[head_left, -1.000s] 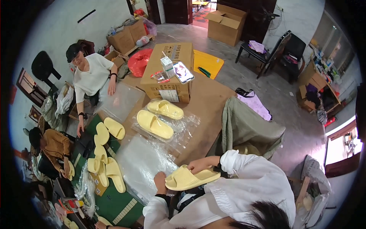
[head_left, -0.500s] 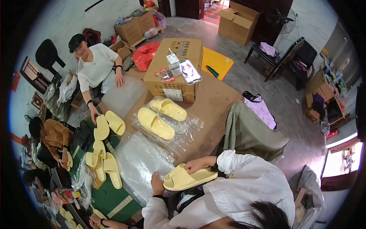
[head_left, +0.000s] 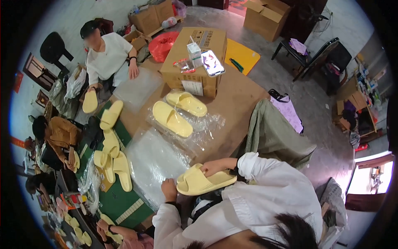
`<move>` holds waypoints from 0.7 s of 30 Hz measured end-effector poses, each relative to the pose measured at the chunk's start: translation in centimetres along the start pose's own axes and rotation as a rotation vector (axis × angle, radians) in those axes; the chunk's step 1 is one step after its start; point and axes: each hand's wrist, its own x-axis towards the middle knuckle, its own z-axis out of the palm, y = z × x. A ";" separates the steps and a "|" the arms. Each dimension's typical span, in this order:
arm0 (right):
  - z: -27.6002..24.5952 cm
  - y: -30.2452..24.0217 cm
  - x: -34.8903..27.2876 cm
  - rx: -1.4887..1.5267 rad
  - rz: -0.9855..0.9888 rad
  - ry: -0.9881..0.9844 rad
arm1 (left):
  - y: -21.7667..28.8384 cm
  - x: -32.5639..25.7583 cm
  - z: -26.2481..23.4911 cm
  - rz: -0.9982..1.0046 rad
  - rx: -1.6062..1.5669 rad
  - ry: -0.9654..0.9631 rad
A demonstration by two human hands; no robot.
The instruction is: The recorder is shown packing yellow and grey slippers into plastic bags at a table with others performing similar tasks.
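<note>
A pair of pale yellow slide slippers (head_left: 207, 182) lies sideways before me at the table's front edge, one against the other. My right hand (head_left: 214, 167) grips them, with its fingers inside the foot opening. My left hand (head_left: 169, 190) is beside the toe end, at the edge of a stack of clear plastic bags (head_left: 155, 159); its fingers are curled, and what they may hold is hidden. Farther off, another pair of yellow slippers (head_left: 172, 119) lies on a clear bag. Several loose yellow slippers (head_left: 122, 171) are on the green mat (head_left: 120, 207) to the left.
A carton (head_left: 192, 58) bearing a phone (head_left: 212, 63) and a small box (head_left: 194, 54) stands at the table's far side. A co-worker in white (head_left: 110, 56) holds a slipper (head_left: 90, 101). Other people work at left. Grey-green cloth (head_left: 273, 133) hangs at the table's right edge.
The view has tilted, so the table sits higher in the picture. The co-worker in white has lifted a slipper off the green mat. My hands keep nearly the same place.
</note>
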 end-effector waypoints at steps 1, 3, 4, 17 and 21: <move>0.5 -0.1 0.0 0.034 0.006 0.017 | -0.2 -0.5 -0.5 0.000 -0.012 0.059; 0.2 -0.6 0.0 0.032 0.039 -0.013 | -0.1 -0.5 -1.1 -0.015 -0.022 0.126; 0.3 -0.3 0.2 0.028 0.032 -0.024 | -0.1 -0.4 -1.3 -0.024 -0.051 0.152; 0.6 -2.3 -1.4 0.066 -0.033 0.073 | -1.5 0.3 -3.4 -0.120 -0.415 0.301; 2.4 -3.1 -0.2 0.031 -0.101 0.025 | -1.1 -0.2 -5.5 0.030 -0.347 0.201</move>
